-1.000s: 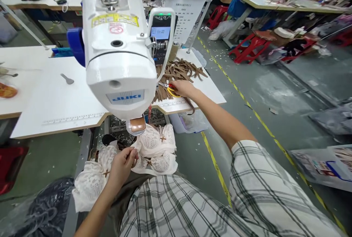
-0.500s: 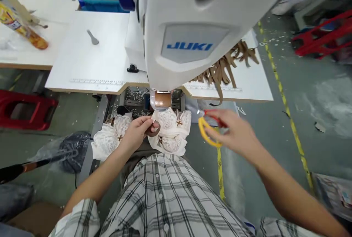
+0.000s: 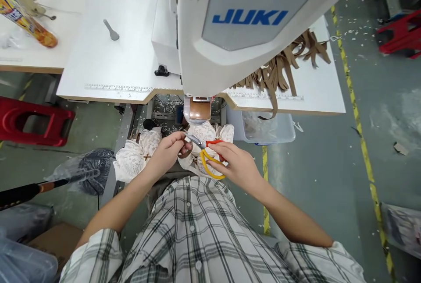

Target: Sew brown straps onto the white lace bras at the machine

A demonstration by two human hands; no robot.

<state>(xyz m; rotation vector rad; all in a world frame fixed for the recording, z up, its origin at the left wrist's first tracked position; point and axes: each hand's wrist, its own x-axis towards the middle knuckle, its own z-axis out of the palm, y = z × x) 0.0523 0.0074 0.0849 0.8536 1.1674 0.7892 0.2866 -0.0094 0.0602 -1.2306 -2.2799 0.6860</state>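
Note:
My left hand (image 3: 169,149) is closed in a pinch on a brown fabric strap (image 3: 186,153), whose loop curls out below the fingertips. My right hand (image 3: 239,164) grips scissors (image 3: 196,140) with one yellow and one red handle. The blades reach left to my left fingertips; whether they touch the fabric is too small to tell. Under both hands lies a white lace bra (image 3: 201,130) with small brown bows, partly hidden by the scissors. Another white lace piece (image 3: 130,162) hangs to the left, beside my left forearm.
A white JUKI sewing machine (image 3: 250,37) looms ahead over the white table (image 3: 121,64). Brown straps (image 3: 279,70) are heaped on its right side. A clear plastic bin (image 3: 269,127) is below the table's right edge. A red stool (image 3: 36,121) stands at the left.
My right hand has brought the scissors leftward, so the blades now meet my left fingertips. My left hand keeps its pinch in nearly the same place. The view has shifted slightly.

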